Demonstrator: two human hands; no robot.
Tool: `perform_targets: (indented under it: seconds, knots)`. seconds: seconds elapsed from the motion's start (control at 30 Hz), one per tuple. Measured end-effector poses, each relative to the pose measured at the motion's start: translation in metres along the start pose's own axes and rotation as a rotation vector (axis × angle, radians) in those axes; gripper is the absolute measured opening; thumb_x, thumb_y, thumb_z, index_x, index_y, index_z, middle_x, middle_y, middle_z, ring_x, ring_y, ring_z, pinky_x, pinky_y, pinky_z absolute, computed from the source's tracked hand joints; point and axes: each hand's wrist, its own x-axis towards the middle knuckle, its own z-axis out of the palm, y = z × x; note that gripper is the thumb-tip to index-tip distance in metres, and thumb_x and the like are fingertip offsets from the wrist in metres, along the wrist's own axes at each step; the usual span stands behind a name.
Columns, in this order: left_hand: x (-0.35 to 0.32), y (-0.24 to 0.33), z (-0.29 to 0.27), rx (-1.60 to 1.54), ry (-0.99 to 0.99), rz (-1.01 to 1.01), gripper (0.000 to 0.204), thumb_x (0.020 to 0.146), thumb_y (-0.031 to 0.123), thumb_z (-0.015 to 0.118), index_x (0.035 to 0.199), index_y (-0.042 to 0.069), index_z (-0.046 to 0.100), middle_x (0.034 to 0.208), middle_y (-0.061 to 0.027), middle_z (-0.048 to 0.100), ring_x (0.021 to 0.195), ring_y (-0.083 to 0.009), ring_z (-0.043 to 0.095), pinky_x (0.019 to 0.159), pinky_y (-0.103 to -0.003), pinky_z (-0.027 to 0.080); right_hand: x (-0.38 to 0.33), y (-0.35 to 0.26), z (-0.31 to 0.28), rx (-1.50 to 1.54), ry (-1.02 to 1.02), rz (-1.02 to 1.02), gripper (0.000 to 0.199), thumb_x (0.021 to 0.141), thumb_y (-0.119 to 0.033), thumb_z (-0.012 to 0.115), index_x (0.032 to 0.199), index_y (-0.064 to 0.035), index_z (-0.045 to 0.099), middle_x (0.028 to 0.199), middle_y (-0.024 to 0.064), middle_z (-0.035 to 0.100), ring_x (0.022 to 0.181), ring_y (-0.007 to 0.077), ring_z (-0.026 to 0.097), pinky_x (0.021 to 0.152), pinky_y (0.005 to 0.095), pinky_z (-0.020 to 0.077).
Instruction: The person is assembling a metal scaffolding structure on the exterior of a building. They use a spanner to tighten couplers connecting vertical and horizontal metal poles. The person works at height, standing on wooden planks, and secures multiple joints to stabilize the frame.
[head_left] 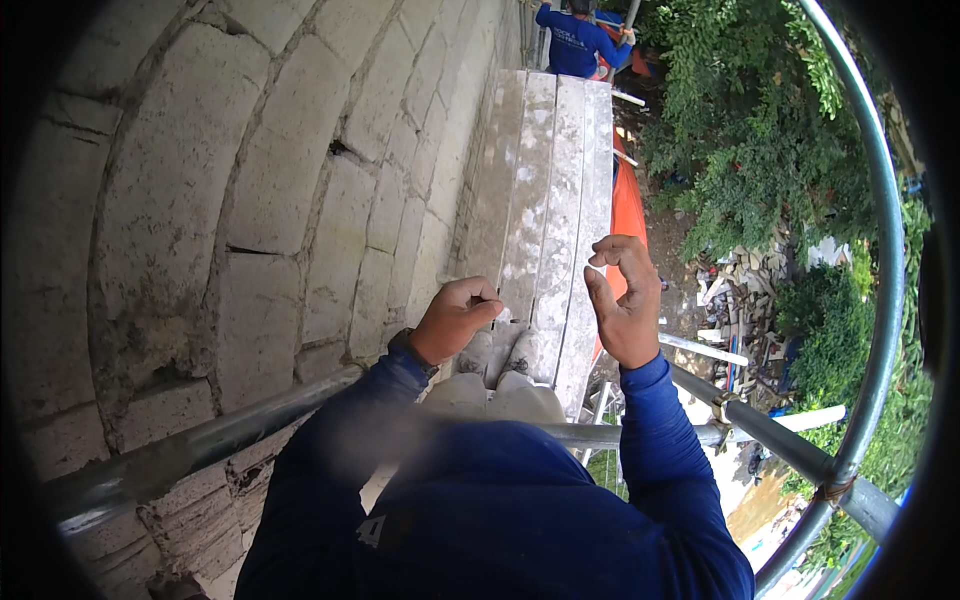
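My left hand (458,321) is held above the walkway near the stone wall (285,170), its fingers curled in against the thumb. Whatever it may hold is hidden or too small to make out. To the right, my right hand (626,303) is raised over the outer edge of the planks (540,180). Its thumb and bent fingers stand apart in a C shape, and I see nothing held between them. Both hands are bare, with dark blue sleeves. Below them, my dusty shoes (522,352) are on the planks.
Metal scaffold tubes (200,450) cross near my waist, and a curved tube (885,210) rises at the right. Orange sheeting (628,200) hangs along the planks' outer edge. A person in blue (578,45) is at the far end. Trees (740,130) and rubble (740,300) lie below.
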Motion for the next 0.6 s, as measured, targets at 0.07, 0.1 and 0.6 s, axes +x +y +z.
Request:
perform_targets:
  seconds: [0.07, 0.1, 0.6]
  knots:
    - [0.001, -0.007, 0.006, 0.052, 0.06, 0.004, 0.011, 0.098, 0.009, 0.066, 0.089, 0.003, 0.061, 0.077, 0.0029, 0.055, 0.074, -0.0051, 0.049, 0.066, -0.026, 0.042, -0.003, -0.017, -0.005, -0.014, 0.016, -0.024, 0.014, 0.084, 0.005, 0.07, 0.096, 0.0009, 0.063, 0.096, 0.0161, 0.067, 0.089, 0.0311, 0.068, 0.083, 0.037, 0.0534]
    - [0.0, -0.007, 0.01, 0.084, 0.061, 0.008, 0.011, 0.097, 0.008, 0.066, 0.089, 0.003, 0.062, 0.078, 0.0027, 0.056, 0.074, -0.0052, 0.049, 0.066, -0.026, 0.042, -0.003, -0.032, -0.004, 0.1, -0.084, -0.013, 0.01, 0.085, 0.005, 0.068, 0.094, 0.0014, 0.065, 0.093, 0.0165, 0.069, 0.087, 0.0326, 0.069, 0.081, 0.0381, 0.0543]
    - [-0.012, 0.026, 0.048, 0.425, 0.07, 0.371, 0.008, 0.085, 0.002, 0.068, 0.083, 0.001, 0.06, 0.085, -0.0131, 0.057, 0.076, -0.031, 0.059, 0.068, -0.04, 0.046, -0.029, 0.021, 0.058, -0.15, -0.486, 0.033, 0.054, 0.089, 0.007, 0.061, 0.142, -0.0036, 0.053, 0.159, 0.0272, 0.036, 0.145, 0.0497, 0.04, 0.11, 0.0472, 0.0489]
